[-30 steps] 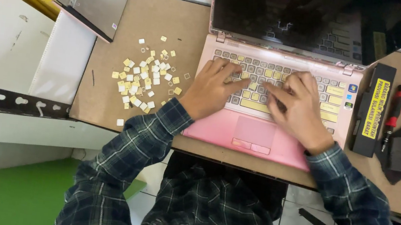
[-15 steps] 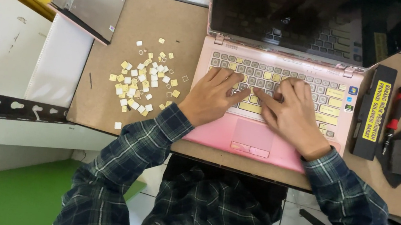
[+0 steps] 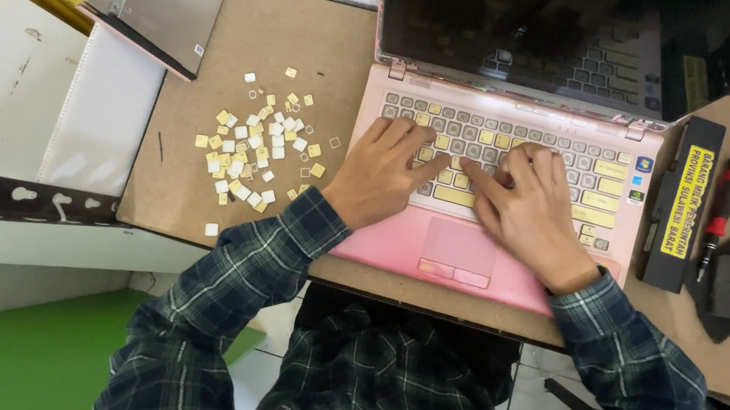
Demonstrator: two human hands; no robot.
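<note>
1. While both hands rest on the pink laptop, the left hand and right hand meet with fingers spread, pressing on one key of the keyboard and gripping nothing.
2. To do it well, lift gently and keep each cap with the loose keycaps on the board.
3. Fingertips hide the key. The screwdriver lies well apart. The screen is dark.

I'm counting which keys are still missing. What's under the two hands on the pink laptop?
The left hand and right hand lie on the keyboard of the pink laptop, fingertips meeting near its middle. Around them show yellowish bare slots and some grey keys; those beneath are covered.
</note>
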